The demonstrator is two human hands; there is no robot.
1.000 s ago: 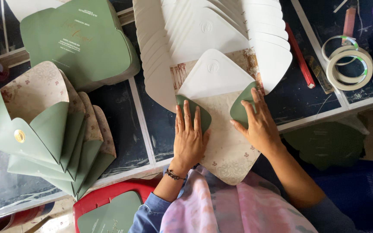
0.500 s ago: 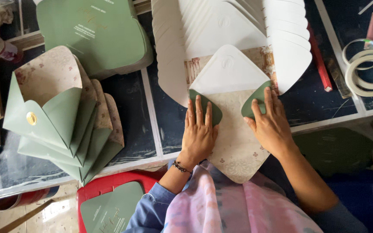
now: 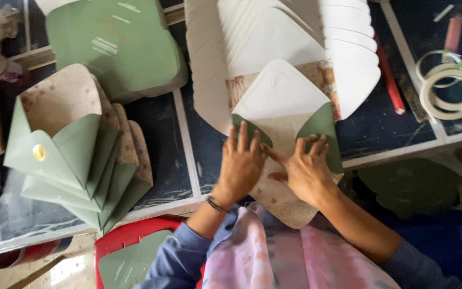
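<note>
Lying fanned at the left end of the counter [image 3: 188, 144], a stack of finished green envelopes [image 3: 73, 160] showed patterned beige linings, and the front one carried a small gold button on its flap. Behind them, toward the counter's far edge, sat a pile of flat green cards [image 3: 116, 45] with pale print. A red stool [image 3: 129, 238] stood below the near edge, with another green card lying on it.

Near the middle of the near edge lay the unfolded envelope [image 3: 282, 134], its patterned inside facing up, its white pointed flap aimed at the far edge and its lower tip hanging over the near edge toward the person's lap. The left hand [image 3: 241, 163] lay open and flat, fingers spread, pressing the envelope's left green side flap down. Just beside it, the right hand [image 3: 303, 168] was likewise open, palm down, fingertips on the right green side flap. The two hands were close, thumbs nearly meeting over the patterned centre.

Behind the envelope, a fanned row of white envelope blanks [image 3: 295, 37] stretched to the far edge. A red stick [image 3: 389, 80] lay to their right, and rolls of tape [image 3: 447, 88] rested near the right end.
</note>
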